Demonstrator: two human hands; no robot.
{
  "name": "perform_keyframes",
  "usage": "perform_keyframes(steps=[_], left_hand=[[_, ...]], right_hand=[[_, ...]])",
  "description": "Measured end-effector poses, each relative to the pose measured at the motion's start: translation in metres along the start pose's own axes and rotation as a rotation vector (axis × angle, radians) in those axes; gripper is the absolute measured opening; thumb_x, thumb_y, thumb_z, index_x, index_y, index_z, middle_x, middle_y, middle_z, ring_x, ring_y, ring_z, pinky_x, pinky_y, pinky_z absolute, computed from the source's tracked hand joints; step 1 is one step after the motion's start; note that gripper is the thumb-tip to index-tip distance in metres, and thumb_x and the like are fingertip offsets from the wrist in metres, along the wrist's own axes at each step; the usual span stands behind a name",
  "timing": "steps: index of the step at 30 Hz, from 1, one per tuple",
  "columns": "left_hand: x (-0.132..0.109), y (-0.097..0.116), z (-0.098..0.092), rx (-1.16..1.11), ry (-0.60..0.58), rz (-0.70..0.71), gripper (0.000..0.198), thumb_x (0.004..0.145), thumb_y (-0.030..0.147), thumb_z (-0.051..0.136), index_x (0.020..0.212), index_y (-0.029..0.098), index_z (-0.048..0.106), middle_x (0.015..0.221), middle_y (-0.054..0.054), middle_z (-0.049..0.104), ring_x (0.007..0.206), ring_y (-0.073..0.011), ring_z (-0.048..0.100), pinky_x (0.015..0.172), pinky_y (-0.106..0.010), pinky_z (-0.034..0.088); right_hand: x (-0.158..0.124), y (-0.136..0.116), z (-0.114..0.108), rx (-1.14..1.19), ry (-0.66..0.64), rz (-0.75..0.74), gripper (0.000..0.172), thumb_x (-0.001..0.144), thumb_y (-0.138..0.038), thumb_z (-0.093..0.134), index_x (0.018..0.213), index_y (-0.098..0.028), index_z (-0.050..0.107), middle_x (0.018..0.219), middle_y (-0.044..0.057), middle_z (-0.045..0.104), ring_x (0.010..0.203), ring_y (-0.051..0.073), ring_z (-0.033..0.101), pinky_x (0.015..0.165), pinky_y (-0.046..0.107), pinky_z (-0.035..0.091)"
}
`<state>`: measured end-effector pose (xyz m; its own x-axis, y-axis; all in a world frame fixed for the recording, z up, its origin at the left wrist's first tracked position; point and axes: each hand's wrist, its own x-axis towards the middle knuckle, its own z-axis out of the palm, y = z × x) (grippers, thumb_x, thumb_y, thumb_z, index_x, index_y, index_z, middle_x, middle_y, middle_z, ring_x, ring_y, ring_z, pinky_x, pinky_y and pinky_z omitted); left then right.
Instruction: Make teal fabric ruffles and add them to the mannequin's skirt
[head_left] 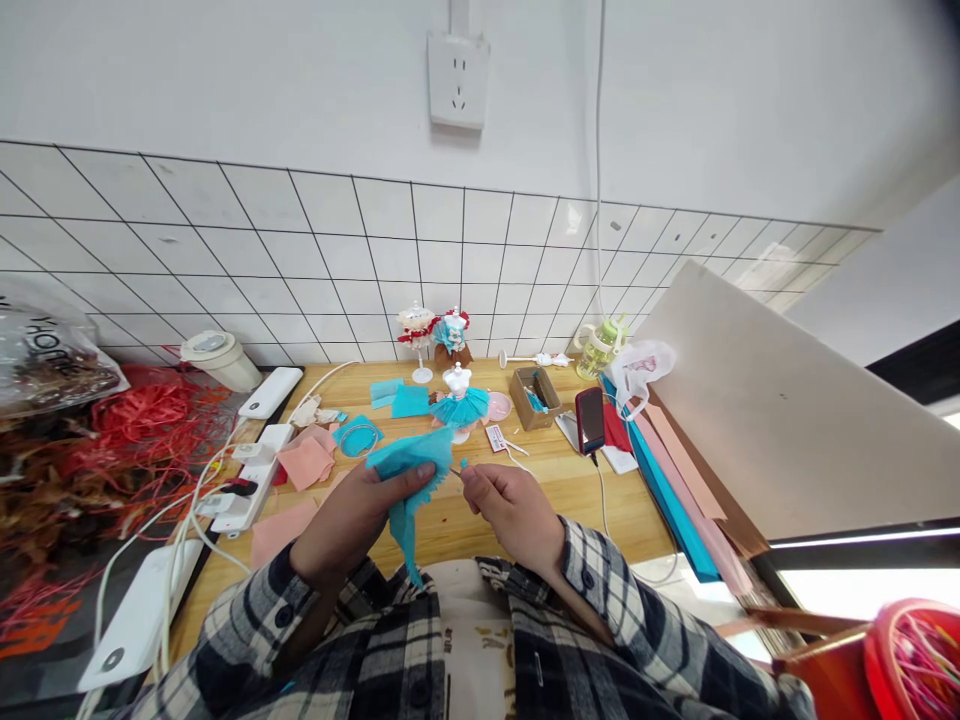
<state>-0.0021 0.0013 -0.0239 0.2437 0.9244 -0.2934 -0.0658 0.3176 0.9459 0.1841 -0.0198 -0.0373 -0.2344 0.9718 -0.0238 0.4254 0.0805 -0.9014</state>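
Blue crepe paper (411, 458), one piece: held above the desk (622, 510), towards its front edge. Left hand (364, 512): thumb and fingers closed on it. Right hand (516, 510): fingertips pinched on a slim item (455, 473), too small to identify. Directly beyond: blue-skirted figurine (463, 407). Left edge: power strip (255, 482). Back right corner: green bottle (598, 352).

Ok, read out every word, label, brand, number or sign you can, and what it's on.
Nothing reads for certain.
Clear bag: black letters, turned and crumpled, unclear.
White shirt: characters, too small.
Card: red print, too small.
White bag: pink print, blurred.
Orange marks, lower left: unreadable.
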Motion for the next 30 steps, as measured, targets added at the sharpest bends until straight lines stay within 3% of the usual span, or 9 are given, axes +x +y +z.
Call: perform_keyframes(steps=[4,9,13,19,24,30], left_hand=[[0.0003,-0.0008,-0.0006,-0.095,-0.024,0.017,0.009,0.074,0.032,0.072,0.075,0.023,0.07,0.075,0.004,0.07,0.072,-0.0143,0.06,0.077,-0.027,0.047],[0.0007,-0.0013,-0.0009,-0.106,-0.023,-0.005,0.012,0.075,0.032,0.071,0.081,0.021,0.07,0.079,0.001,0.07,0.074,-0.0154,0.061,0.076,-0.027,0.048],[0.0024,-0.0026,-0.0022,-0.112,-0.015,0.027,0.014,0.073,0.029,0.074,0.084,0.02,0.07,0.077,0.002,0.07,0.07,-0.0134,0.06,0.068,-0.023,0.048],[0.002,-0.0042,-0.0023,-0.124,-0.149,-0.028,0.035,0.07,0.029,0.076,0.102,0.019,0.068,0.091,-0.005,0.073,0.081,-0.0221,0.066,0.075,-0.033,0.052],[0.002,-0.0046,-0.0019,0.004,-0.129,0.019,0.039,0.069,0.029,0.077,0.106,0.019,0.068,0.097,-0.005,0.074,0.086,-0.0222,0.066,0.077,-0.03,0.051],[0.0012,0.0009,0.0005,0.105,-0.11,-0.034,0.042,0.065,0.032,0.079,0.103,0.019,0.069,0.094,-0.005,0.076,0.084,-0.0237,0.068,0.075,-0.031,0.054]], right_hand=[[-0.0003,0.0006,0.0005,0.02,0.008,0.031,0.054,0.092,-0.058,0.03,0.061,-0.018,0.049,0.051,-0.004,0.043,0.048,0.009,0.042,0.048,0.022,0.027],[-0.0001,0.0004,0.0008,0.071,0.024,0.045,0.054,0.092,-0.058,0.03,0.063,-0.018,0.052,0.053,-0.004,0.042,0.047,0.008,0.041,0.047,0.021,0.028],[0.001,-0.0022,0.0003,0.111,0.017,0.044,0.042,0.087,-0.055,0.044,0.073,-0.018,0.058,0.054,-0.005,0.041,0.049,0.009,0.038,0.047,0.021,0.027],[0.0031,-0.006,-0.0006,0.157,-0.009,0.047,0.029,0.08,-0.044,0.057,0.08,-0.016,0.062,0.055,-0.005,0.04,0.05,0.008,0.035,0.047,0.022,0.026],[0.0047,-0.0034,0.0008,0.255,-0.024,0.038,0.027,0.08,-0.042,0.058,0.081,-0.015,0.061,0.056,-0.005,0.042,0.051,0.008,0.036,0.048,0.022,0.027],[0.0058,0.0005,0.0041,0.382,0.005,0.085,0.018,0.076,-0.033,0.062,0.072,-0.016,0.055,0.053,-0.008,0.037,0.048,0.006,0.032,0.045,0.02,0.025]])
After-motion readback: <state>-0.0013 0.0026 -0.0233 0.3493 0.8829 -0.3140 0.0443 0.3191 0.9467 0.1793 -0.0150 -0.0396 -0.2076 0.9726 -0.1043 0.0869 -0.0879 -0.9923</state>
